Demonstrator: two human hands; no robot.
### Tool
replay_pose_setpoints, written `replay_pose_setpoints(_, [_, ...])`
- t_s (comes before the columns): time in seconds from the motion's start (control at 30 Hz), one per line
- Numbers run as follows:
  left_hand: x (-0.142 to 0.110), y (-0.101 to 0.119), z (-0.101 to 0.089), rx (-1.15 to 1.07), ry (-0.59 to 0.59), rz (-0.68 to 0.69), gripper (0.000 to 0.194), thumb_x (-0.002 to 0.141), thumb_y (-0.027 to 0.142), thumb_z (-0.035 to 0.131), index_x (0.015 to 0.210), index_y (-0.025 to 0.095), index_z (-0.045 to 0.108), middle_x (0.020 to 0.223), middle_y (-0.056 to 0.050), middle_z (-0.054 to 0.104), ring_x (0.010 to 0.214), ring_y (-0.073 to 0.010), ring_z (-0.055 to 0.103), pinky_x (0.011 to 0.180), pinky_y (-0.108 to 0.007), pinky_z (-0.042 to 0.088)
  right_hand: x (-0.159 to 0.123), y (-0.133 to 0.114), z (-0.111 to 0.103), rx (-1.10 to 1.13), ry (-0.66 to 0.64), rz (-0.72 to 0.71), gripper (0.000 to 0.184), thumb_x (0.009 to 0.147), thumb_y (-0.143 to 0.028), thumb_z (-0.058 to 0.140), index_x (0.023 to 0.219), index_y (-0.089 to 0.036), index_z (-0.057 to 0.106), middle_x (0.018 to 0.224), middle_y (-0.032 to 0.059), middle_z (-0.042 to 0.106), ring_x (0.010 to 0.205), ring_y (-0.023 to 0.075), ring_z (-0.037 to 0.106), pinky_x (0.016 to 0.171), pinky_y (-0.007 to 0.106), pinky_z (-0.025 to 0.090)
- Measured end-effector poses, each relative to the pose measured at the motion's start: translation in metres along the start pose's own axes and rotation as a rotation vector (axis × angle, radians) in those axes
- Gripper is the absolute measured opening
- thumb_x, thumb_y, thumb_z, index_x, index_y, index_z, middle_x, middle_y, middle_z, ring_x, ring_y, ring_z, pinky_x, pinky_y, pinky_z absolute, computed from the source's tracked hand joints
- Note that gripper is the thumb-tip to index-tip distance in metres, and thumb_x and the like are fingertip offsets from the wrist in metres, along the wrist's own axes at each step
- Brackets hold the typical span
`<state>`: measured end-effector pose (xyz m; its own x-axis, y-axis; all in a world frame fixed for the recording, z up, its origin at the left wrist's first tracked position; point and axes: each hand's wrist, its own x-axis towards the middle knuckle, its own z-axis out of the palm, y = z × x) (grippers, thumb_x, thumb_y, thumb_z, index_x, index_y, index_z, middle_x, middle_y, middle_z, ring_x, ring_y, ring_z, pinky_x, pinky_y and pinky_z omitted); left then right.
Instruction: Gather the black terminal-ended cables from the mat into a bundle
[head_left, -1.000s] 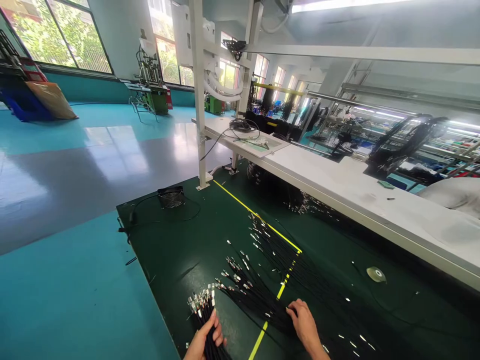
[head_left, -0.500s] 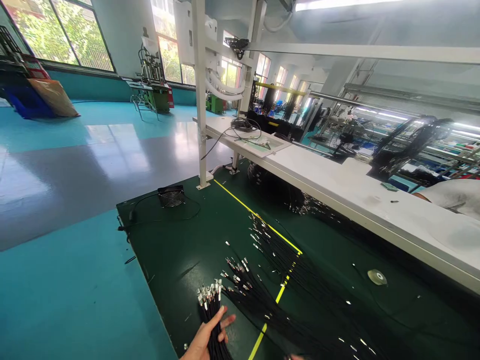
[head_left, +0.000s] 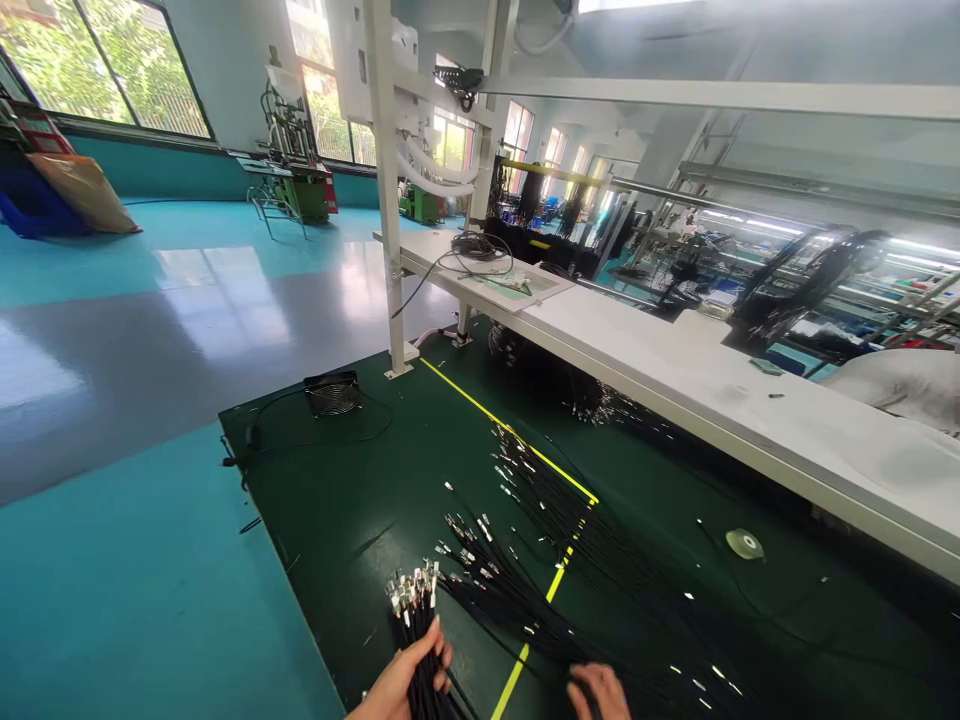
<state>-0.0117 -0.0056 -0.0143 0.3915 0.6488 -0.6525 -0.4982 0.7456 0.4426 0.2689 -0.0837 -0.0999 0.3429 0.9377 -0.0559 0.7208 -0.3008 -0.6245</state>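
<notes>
- The left hand (head_left: pixel 397 685) is at the bottom edge of the view, and its fingers are wrapped around a bundle (head_left: pixel 417 640) of thin black cables.
- The bundle stands up out of the fist, and its silver tips (head_left: pixel 411 590) fan out at the top, just above the fingers.
- The right hand (head_left: pixel 600 692) is low on the right – only part of it shows. It rests on the loose cables (head_left: pixel 570 590), and its fingers seem curled down onto them, but I cannot tell if they grip any.
- The loose cables lie spread on a dark green mat (head_left: pixel 360 500), just to the right of the bundle. Their metal ends point up and to the left.
- A yellow line (head_left: pixel 525 650) runs over the mat, between the two hands, and the cables lie across it.
- A small black fan (head_left: pixel 332 393) sits at the far corner of the mat, with its cord curling beside it.
- A round tape roll (head_left: pixel 744 544) lies on the mat, well apart from the hands, on the right.
- A long white bench (head_left: pixel 675 370) runs along the far side of the mat – more black cables hang under its edge.
- The floor (head_left: pixel 135 560) beside the mat is shiny blue.
</notes>
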Motion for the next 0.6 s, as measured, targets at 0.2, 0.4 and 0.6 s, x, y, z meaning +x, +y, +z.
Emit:
replay_pose_setpoints(0.2, [-0.005, -0.005, -0.002, -0.007, 0.033, 0.014, 0.037, 0.062, 0.048, 0.063, 0.056, 0.016, 0.044, 0.058, 0.003, 0.053, 0.039, -0.0041, 0.036, 0.05, -0.022, 0.036, 0.038, -0.024, -0.024, -0.146, -0.092, -0.047, 0.029, 0.074, -0.038, 0.044, 0.093, -0.023, 0.06, 0.098, 0.0064, 0.061, 0.094, 0.0214, 0.055, 0.083, 0.036, 0.043])
replay_pose_setpoints(0.4, [-0.013, -0.005, 0.002, -0.027, 0.052, 0.061, 0.035, 0.063, 0.045, 0.063, 0.054, 0.016, 0.046, 0.057, 0.002, 0.052, 0.04, -0.0048, 0.037, 0.053, -0.023, 0.037, 0.054, -0.035, -0.041, -0.078, -0.179, -0.018, 0.025, 0.076, -0.037, 0.04, 0.084, -0.02, 0.057, 0.086, 0.0048, 0.061, 0.082, 0.0177, 0.058, 0.078, 0.031, 0.044])
replay_pose_setpoints(0.6, [-0.037, 0.001, 0.011, 0.23, -0.013, 0.169, 0.029, 0.061, 0.044, 0.065, 0.068, 0.016, 0.061, 0.063, -0.001, 0.056, 0.059, -0.0125, 0.047, 0.061, -0.024, 0.036, 0.024, -0.022, -0.026, -0.137, -0.181, -0.181, 0.025, 0.071, -0.024, 0.048, 0.095, -0.023, 0.053, 0.096, 0.0046, 0.055, 0.094, 0.0188, 0.051, 0.086, 0.034, 0.041])
